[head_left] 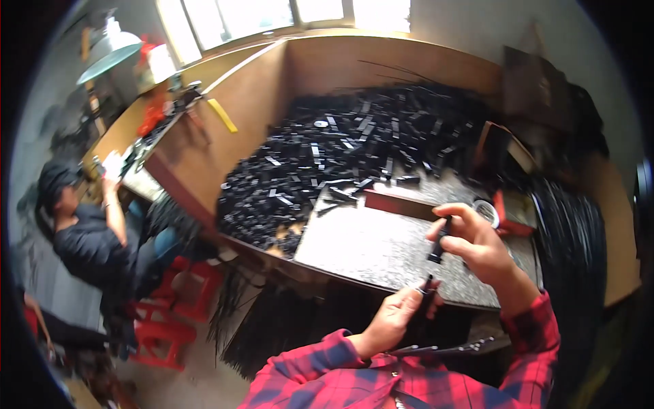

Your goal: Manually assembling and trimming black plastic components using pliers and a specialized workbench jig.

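Note:
Close to my body, my left hand [397,317] is closed around a slim black rod [428,283], whose end sticks up past the fingertips. My right hand [481,247] pinches a short black tube-shaped piece [436,253] between thumb and fingers. The lower end of this piece points down toward the rod's tip, with a small gap between the two. Both hands are over the near edge of a speckled grey work board [368,242]. A large heap of short black pieces [327,157] lies just beyond the board.
A wooden strip [398,204] and a red box [512,213] sit on the board near a white round container [486,213]. Long black rods [569,238] are bundled at right. Wooden walls [252,102] enclose the heap. At left, a person [92,235] sits near red stools [163,334].

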The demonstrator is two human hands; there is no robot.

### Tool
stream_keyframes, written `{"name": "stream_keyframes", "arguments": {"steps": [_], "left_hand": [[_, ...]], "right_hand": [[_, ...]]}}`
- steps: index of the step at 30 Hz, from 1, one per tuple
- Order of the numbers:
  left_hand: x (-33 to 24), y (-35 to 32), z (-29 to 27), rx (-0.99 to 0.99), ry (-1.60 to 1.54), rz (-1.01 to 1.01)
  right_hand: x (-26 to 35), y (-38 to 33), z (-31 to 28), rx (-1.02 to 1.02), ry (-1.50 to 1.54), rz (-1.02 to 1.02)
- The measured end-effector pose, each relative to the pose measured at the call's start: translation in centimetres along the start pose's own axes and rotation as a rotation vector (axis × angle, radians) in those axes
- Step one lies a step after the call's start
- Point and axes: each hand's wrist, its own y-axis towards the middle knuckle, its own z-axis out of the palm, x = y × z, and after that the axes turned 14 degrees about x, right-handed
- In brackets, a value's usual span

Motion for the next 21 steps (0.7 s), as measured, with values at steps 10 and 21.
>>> {"name": "stream_keyframes", "arguments": {"steps": [10, 21], "left_hand": [[-0.2, 0.7, 0.8, 0.009, -0.002, -0.013], [-0.3, 0.5, 0.4, -0.032, 0.035, 0.000]], "right_hand": [[-0.6, -1.6, -0.2, 0.001, 0.164, -0.001], [0.2, -1.2, 0.6, 0.073, 0.011, 0.075]]}}
